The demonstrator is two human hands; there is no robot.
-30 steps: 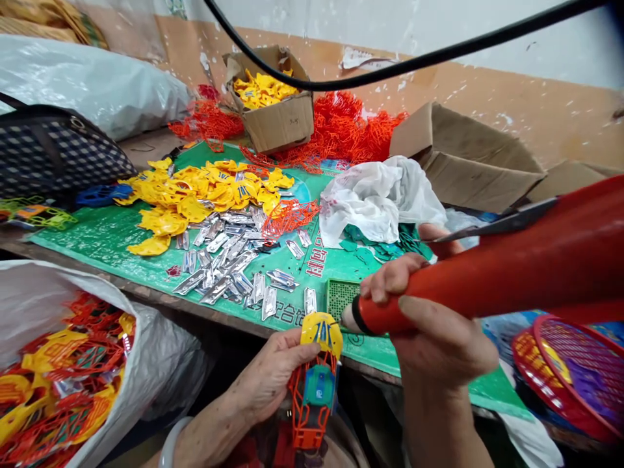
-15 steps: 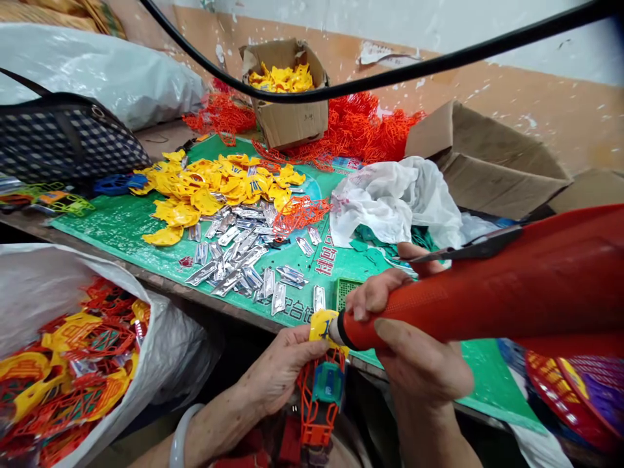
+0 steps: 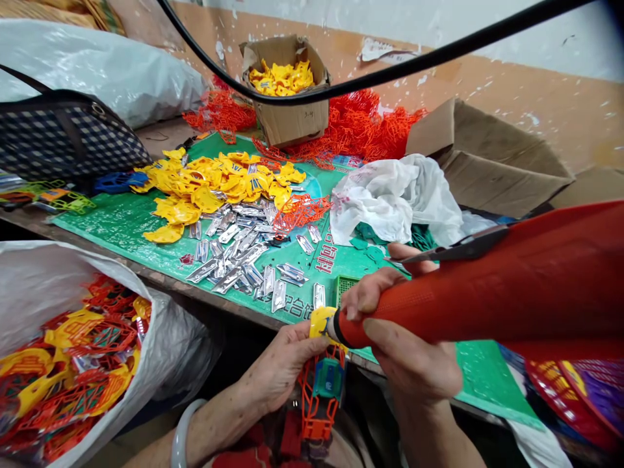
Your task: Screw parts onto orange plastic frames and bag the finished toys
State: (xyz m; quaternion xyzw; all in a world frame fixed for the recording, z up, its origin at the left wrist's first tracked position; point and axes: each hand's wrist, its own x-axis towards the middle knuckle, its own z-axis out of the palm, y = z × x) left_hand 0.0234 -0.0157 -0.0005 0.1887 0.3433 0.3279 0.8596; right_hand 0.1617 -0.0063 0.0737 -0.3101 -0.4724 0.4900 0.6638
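Observation:
My left hand [image 3: 275, 364] is closed on a toy vehicle body, pinching it near its yellow plastic piece [image 3: 319, 318]. Below that piece stretches the toy's orange cage frame [image 3: 318, 426], with a blue-green insert [image 3: 328, 378] in it. Wrapped round a red electric screwdriver [image 3: 468, 292] is my right hand [image 3: 414, 361], fingers on top and thumb below. The tool's tip meets the yellow piece, and its nose hides part of it. Close by on the table lie silver plates [image 3: 238, 253] and a small green basket [image 3: 344, 286].
Yellow parts [image 3: 219, 179] are heaped behind the silver plates. A white sack [image 3: 160, 331] of assembled pieces stands at lower left. A box of yellow parts [image 3: 292, 120], orange frames [image 3: 365, 130], a plastic bag [image 3: 390, 195] and an open carton [image 3: 492, 162] line the back. A black cable [image 3: 341, 97] crosses overhead.
My right hand and the electric screwdriver have shifted slightly left. My left hand keeps its hold on the toy vehicle body, and the tip stays at the yellow piece.

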